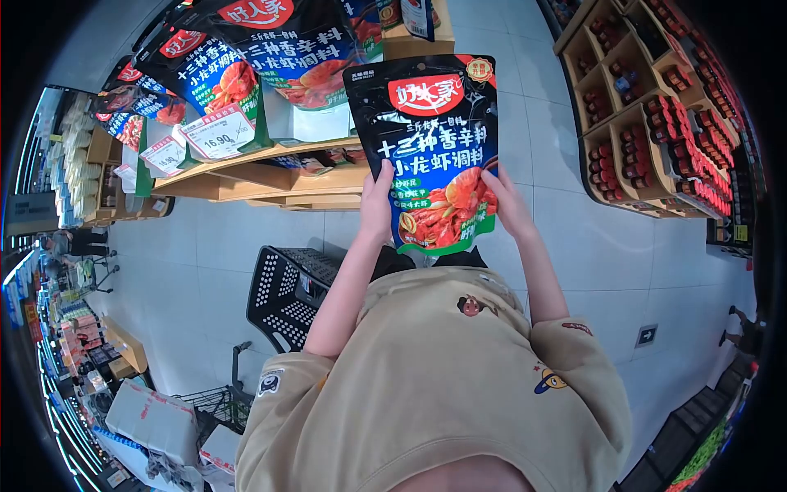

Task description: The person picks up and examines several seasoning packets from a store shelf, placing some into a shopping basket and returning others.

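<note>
A black and blue seasoning pouch (438, 139) with a crayfish picture and a green bottom edge is held upright in front of my body, its printed front facing me. My left hand (377, 197) grips its left edge, and my right hand (508, 203) its lower right edge with the thumb on the front. The fingers behind the pouch are hidden. Up and to the left, similar pouches (283, 49) stand on a wooden display shelf (246, 168), just beyond the held one.
Price cards (217, 135) line the shelf front. A black shopping basket (283, 299) is close by my left arm. Wooden shelves with red-lidded jars (689, 148) stand at the right. White boxes (152, 422) are at the lower left, and a person with a cart (90, 250) is at far left.
</note>
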### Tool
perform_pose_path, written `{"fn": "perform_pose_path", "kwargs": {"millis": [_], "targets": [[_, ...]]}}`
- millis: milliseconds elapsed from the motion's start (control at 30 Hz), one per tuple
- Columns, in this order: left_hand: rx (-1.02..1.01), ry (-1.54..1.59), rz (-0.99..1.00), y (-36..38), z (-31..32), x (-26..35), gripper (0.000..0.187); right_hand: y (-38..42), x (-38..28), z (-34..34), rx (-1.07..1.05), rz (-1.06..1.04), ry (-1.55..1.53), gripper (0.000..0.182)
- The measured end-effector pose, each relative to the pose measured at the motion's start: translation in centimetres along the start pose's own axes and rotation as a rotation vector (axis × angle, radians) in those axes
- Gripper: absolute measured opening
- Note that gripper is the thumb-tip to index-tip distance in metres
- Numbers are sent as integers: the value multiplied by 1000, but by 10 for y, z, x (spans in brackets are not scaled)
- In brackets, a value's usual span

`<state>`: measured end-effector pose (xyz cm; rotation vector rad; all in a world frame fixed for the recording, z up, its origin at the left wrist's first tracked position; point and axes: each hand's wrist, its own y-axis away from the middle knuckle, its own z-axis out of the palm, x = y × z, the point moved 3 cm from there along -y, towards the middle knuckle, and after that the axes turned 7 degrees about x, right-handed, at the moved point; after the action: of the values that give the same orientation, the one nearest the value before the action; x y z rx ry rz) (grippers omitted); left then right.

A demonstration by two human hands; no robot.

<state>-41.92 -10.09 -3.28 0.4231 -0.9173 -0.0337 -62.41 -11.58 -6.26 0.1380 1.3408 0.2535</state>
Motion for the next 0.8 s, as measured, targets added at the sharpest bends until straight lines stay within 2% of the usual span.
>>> {"fn": "perform_pose_path", "kwargs": {"millis": [33, 67, 133, 167, 233, 333, 400, 600, 700, 733, 800], "targets": [[2, -1, -2, 1, 4, 5, 30, 14, -7, 9, 18, 170, -112, 45], [24, 9, -46, 3, 8, 8, 31, 19, -3, 7, 19, 172, -114, 45], [52, 15, -98, 5, 11, 11, 33, 28, 5, 10, -177, 295, -357, 48], [-5, 40, -145, 5, 13, 12, 32, 29, 6, 10, -172, 300, -360, 48], [-62, 61, -190, 7, 17, 13, 31, 33, -1, 14, -232, 179, -316, 47], [-94, 87, -263, 8, 19, 13, 34, 31, -4, 15, -214, 178, -316, 47], [-62, 75, -260, 11, 22, 16, 32, 31, -4, 14, -197, 190, -308, 45], [-135, 57, -184, 25, 27, 21, 39, 34, -15, 13, -98, 118, -321, 40], [-306, -67, -113, 34, 25, 15, 47, 30, -12, 5, -20, 56, -373, 37], [-308, -68, -116, 35, 23, 13, 47, 30, -15, 5, 22, 42, -387, 36], [-369, -325, 1, 37, 19, 5, 52, 30, -21, 6, 68, 30, -402, 35]]}}
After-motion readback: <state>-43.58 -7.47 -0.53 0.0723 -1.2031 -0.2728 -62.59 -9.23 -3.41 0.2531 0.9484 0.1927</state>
